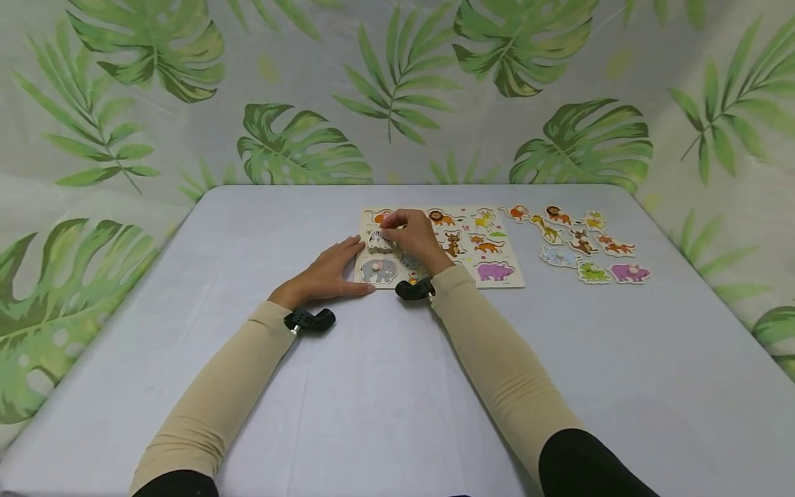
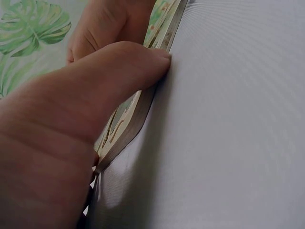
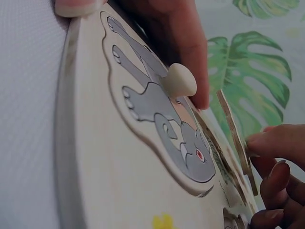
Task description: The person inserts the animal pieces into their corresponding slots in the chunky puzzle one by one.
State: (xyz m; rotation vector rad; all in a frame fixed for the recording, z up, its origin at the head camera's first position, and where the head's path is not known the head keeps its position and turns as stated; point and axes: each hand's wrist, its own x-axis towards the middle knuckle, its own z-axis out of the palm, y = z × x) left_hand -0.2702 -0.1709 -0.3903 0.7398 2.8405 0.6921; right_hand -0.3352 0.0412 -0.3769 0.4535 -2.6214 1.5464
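Note:
A wooden animal peg puzzle board (image 1: 518, 279) lies flat on the table. My right hand (image 1: 415, 238) pinches a zebra piece (image 1: 379, 243) above the board's left side. In the right wrist view, that thin wooden piece (image 3: 233, 131) is tilted and raised off the board. Fingers of my left hand (image 1: 332, 269) lie fairly straight along the left edge, while its thumb (image 2: 138, 64) presses the near edge. Between the left thumb and fingers sits a grey elephant piece (image 3: 150, 102) with a round knob (image 3: 180, 80). My right hand and wrist cover part of the board's middle.
Several loose animal pieces lie right of the board, among them a lion (image 1: 557, 215), a giraffe (image 1: 548, 230), a green frog-like piece (image 1: 593, 272) and a purple hippo (image 1: 630, 274). A leaf-patterned cloth (image 1: 410, 90) hangs behind the white table (image 1: 366, 400).

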